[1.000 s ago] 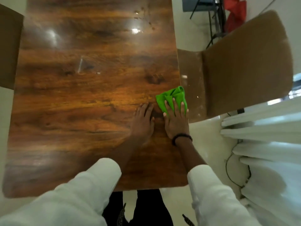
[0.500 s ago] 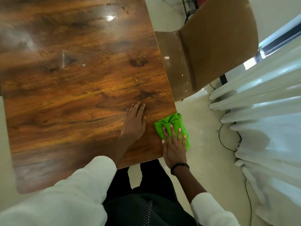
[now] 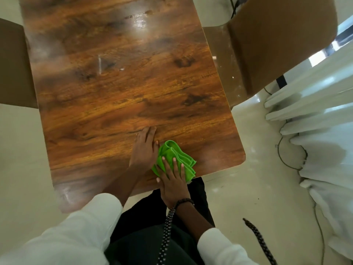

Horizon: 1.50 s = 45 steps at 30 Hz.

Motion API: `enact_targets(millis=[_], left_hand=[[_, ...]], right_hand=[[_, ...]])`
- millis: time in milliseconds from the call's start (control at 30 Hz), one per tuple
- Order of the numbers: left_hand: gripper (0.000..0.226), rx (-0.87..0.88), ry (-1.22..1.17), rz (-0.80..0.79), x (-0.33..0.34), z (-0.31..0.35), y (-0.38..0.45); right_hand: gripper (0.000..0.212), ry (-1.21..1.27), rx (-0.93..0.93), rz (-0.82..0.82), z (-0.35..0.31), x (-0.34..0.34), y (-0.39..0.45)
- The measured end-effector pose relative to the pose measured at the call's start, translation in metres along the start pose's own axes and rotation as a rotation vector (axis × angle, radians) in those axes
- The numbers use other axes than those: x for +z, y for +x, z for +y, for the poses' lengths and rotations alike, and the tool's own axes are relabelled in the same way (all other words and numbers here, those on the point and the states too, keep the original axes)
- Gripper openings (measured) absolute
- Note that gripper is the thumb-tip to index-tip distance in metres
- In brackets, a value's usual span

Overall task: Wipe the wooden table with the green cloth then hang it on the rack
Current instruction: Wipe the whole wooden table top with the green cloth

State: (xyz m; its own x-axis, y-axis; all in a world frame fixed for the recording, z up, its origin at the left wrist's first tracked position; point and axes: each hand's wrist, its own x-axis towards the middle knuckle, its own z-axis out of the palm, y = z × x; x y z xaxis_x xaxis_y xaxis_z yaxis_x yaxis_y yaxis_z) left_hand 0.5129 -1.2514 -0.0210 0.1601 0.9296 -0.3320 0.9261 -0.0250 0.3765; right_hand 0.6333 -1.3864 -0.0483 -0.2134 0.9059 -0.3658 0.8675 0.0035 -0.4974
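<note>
Right hand (image 3: 172, 180) flat on green cloth (image 3: 174, 158) at table (image 3: 114, 92) near edge | left hand (image 3: 144, 150) flat, seemingly touching cloth

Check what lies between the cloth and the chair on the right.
In the head view, only bare table top lies between the cloth and the chair.

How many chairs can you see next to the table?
2. One brown chair stands at the table's right side; another shows partly at its left side, cut by the picture's edge. More may be out of view.
</note>
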Motion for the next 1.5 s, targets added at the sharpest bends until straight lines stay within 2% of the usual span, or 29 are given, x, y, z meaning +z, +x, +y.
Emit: enact_targets(millis=[200, 267, 367, 467, 533, 733, 833, 967, 1067, 1167, 1200, 1300, 1400, 1500], left_hand=[[0.053, -0.032, -0.044, 0.000, -0.015, -0.040, -0.027], [0.056, -0.059, -0.044, -0.018, -0.018, -0.048, -0.027], [0.058, -0.102, -0.092, 0.006, -0.032, -0.058, -0.028], [0.053, -0.111, -0.118, 0.032, -0.040, -0.065, -0.027], [0.053, -0.131, -0.126, 0.052, -0.042, -0.074, -0.024], [0.064, -0.187, -0.182, 0.103, -0.046, -0.093, -0.008], [0.059, -0.217, -0.168, 0.170, -0.047, -0.110, 0.008], [0.054, -0.296, -0.260, 0.255, -0.069, -0.120, 0.051], [0.047, -0.321, -0.300, 0.363, -0.091, -0.126, 0.077], [0.042, -0.344, -0.373, 0.453, -0.104, -0.139, 0.098], [0.042, -0.370, -0.385, 0.477, -0.105, -0.146, 0.105], [0.048, -0.393, -0.341, 0.488, -0.103, -0.167, 0.127], [0.055, -0.388, -0.235, 0.490, -0.103, -0.183, 0.159], [0.057, -0.340, -0.160, 0.519, -0.111, -0.181, 0.189]], right_hand=[[0.053, -0.087, -0.061, 0.035, 0.030, -0.009, 0.002], [0.051, -0.122, 0.025, 0.088, 0.047, -0.017, 0.017], [0.053, -0.126, 0.160, 0.084, 0.053, -0.038, 0.046], [0.057, -0.166, 0.177, 0.073, 0.046, -0.048, 0.073], [0.055, -0.175, 0.133, 0.063, 0.034, -0.044, 0.086], [0.055, -0.396, -0.174, 0.020, -0.013, -0.033, 0.130], [0.055, -0.428, -0.277, 0.012, -0.040, -0.028, 0.164], [0.086, -0.503, -0.355, 0.070, -0.075, -0.029, 0.232], [0.094, -0.523, -0.305, 0.001, -0.099, -0.027, 0.287], [0.068, -0.460, -0.292, -0.096, -0.138, -0.047, 0.331], [0.071, -0.420, -0.317, -0.151, -0.149, -0.053, 0.348], [0.079, -0.294, -0.319, -0.044, -0.171, -0.067, 0.405], [0.060, -0.267, -0.296, 0.003, -0.170, -0.089, 0.468], [0.055, -0.306, -0.265, 0.051, -0.141, -0.120, 0.511]])
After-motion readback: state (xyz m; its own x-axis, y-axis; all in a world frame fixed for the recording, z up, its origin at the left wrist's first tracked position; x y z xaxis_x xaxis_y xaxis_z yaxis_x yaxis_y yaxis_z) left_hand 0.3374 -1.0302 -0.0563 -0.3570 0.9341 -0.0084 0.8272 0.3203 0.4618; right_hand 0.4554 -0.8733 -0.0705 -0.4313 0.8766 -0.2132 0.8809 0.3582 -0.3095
